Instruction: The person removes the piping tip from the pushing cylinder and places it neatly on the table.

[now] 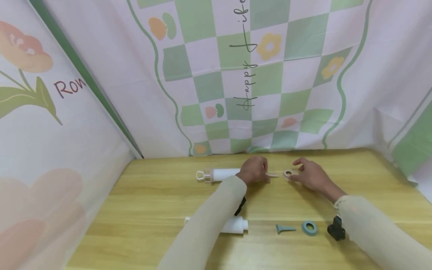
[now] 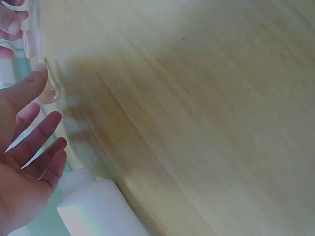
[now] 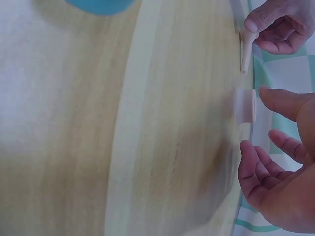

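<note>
Beside a small pale-pink piece with a narrow stem (image 1: 272, 175), my left hand (image 1: 254, 170) has its thumb and fingers spread apart around the wider end, as the left wrist view shows. That piece (image 3: 247, 54) lies on the table. To its right is a pale-pink ring (image 1: 288, 173). My right hand (image 1: 314, 174) hovers around this ring (image 3: 246, 105), thumb on one side and fingers on the other, with gaps visible in the right wrist view. A white cylinder (image 1: 222, 174) with a pink collar and looped handle lies left of my left hand, partly hidden by it.
Nearer on the wooden table (image 1: 141, 225) lie a second white cylinder (image 1: 234, 225), partly covered by the left sleeve, a teal flared piece with a stem (image 1: 285, 228) and a teal ring (image 1: 309, 228). A checked curtain (image 1: 236, 86) hangs behind the table's far edge.
</note>
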`<state>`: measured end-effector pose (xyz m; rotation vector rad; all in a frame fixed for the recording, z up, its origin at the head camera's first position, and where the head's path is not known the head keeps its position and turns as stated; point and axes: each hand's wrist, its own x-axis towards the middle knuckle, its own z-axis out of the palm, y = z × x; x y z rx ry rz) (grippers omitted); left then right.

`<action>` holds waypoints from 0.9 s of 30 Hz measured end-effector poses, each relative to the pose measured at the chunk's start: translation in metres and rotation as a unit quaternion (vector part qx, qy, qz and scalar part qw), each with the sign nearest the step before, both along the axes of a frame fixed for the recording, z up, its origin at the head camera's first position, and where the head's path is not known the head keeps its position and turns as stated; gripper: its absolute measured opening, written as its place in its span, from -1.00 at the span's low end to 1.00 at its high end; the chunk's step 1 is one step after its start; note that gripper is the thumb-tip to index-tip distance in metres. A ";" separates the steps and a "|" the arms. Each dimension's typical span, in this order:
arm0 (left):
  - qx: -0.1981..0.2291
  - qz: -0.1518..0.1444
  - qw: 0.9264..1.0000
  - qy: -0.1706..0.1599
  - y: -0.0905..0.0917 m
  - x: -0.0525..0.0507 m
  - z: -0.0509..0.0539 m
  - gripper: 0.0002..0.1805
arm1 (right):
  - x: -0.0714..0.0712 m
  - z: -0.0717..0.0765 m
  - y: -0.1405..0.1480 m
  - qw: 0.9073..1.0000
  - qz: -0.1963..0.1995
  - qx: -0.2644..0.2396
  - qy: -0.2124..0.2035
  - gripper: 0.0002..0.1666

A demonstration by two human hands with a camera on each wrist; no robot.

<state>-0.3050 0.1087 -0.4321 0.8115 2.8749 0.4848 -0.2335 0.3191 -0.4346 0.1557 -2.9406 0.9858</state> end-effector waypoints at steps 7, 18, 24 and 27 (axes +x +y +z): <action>-0.002 0.006 1.000 0.014 -0.012 -0.003 0.013 -0.65 | 0.005 0.007 -0.001 1.000 0.005 0.004 0.010 -0.29; 0.016 0.009 1.000 0.010 -0.041 -0.001 0.042 -0.61 | 0.015 0.017 -0.006 1.000 0.026 -0.002 0.012 -0.31; 0.002 -0.015 1.000 0.027 -0.058 0.004 0.050 -0.65 | 0.030 0.018 -0.007 0.999 0.024 0.001 0.025 -0.33; 0.008 -0.027 0.999 0.047 -0.069 0.008 0.056 -0.64 | 0.042 0.021 -0.007 0.999 0.016 0.003 0.040 -0.37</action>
